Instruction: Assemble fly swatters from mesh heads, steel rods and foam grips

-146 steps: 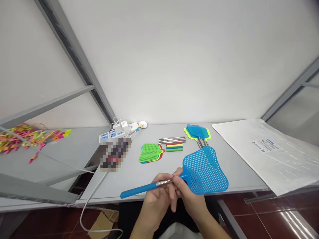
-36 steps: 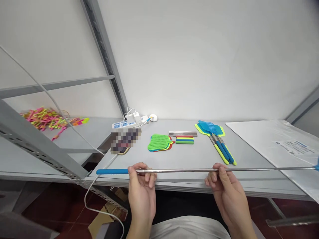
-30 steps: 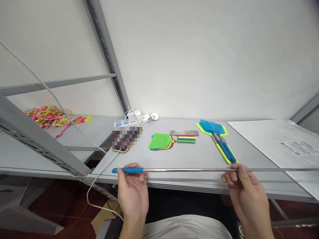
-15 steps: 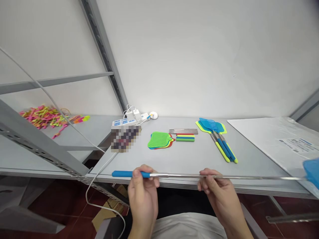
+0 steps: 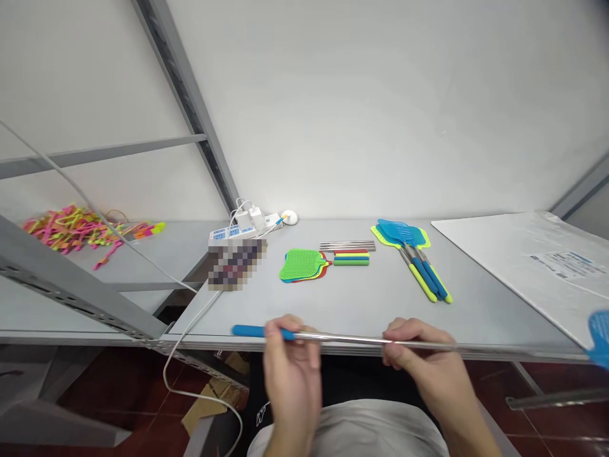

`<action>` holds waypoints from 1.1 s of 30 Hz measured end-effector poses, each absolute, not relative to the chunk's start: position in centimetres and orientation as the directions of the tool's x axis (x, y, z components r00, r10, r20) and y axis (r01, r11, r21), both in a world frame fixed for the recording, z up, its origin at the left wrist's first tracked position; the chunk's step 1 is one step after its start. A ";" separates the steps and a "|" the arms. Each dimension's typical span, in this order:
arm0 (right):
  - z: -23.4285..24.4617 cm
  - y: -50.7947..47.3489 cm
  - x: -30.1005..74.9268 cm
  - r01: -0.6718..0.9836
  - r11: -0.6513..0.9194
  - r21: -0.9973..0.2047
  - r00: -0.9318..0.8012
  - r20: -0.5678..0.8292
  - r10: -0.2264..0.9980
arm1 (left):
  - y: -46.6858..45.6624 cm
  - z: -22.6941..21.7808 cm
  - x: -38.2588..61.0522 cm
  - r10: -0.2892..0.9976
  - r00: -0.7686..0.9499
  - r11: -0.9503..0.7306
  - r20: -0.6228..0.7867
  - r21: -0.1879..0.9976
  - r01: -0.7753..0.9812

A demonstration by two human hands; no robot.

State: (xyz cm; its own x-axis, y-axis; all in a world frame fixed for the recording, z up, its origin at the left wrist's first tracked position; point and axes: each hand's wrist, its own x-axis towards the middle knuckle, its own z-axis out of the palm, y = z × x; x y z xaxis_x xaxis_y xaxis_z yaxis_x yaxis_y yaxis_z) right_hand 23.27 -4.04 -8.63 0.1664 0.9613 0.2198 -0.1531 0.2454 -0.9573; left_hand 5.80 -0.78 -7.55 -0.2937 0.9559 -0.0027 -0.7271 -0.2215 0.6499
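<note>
A fly swatter (image 5: 352, 339) with a telescopic metal rod lies level across both my hands at the table's front edge. My left hand (image 5: 292, 362) is closed around it where the blue grip meets the rod. Farther along, the fingers of my right hand (image 5: 419, 349) pinch the metal rod. The blue swatter head (image 5: 599, 336) is partly cut off by the right edge of the view. Beyond my hands lie a stack of loose swatter heads (image 5: 302, 264), green on top, several metal rods (image 5: 347, 245) and several coloured grips (image 5: 351, 259).
Assembled blue and yellow swatters (image 5: 419, 260) lie in a pile at the back right. Beside them is a large white plastic package (image 5: 523, 260). A power strip (image 5: 233, 233), a blurred-out object (image 5: 238, 263) and a white cable (image 5: 190, 330) are on the left, near a metal shelf post (image 5: 195, 108).
The swatter and my left hand have shifted right. My right hand has moved slightly right too, with its fingers folded more tightly over the rod.
</note>
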 end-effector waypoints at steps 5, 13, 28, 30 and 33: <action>-8.4 -4.1 20.7 -0.175 0.226 -0.958 0.116 0.208 0.971 | -2.7 -8.5 9.3 0.995 -0.084 -0.095 0.050 0.687 -0.721; -9.8 -3.9 23.1 -0.360 0.266 -0.894 0.112 0.242 0.964 | -1.5 -8.2 5.9 0.948 -0.319 -0.208 -0.010 0.740 -0.640; -9.6 -3.6 20.3 -0.297 0.185 -0.937 0.144 0.148 0.978 | -2.0 -8.7 8.2 0.981 -0.190 -0.147 0.029 0.750 -0.645; -9.8 -3.6 20.3 -0.331 0.168 -0.928 0.076 0.151 0.986 | -1.9 -8.7 7.7 0.979 -0.205 -0.137 0.003 0.753 -0.644; -9.7 -3.4 20.9 -0.522 0.178 -0.834 0.070 0.166 0.984 | -1.1 -8.5 6.1 0.959 -0.280 -0.163 -0.045 0.722 -0.672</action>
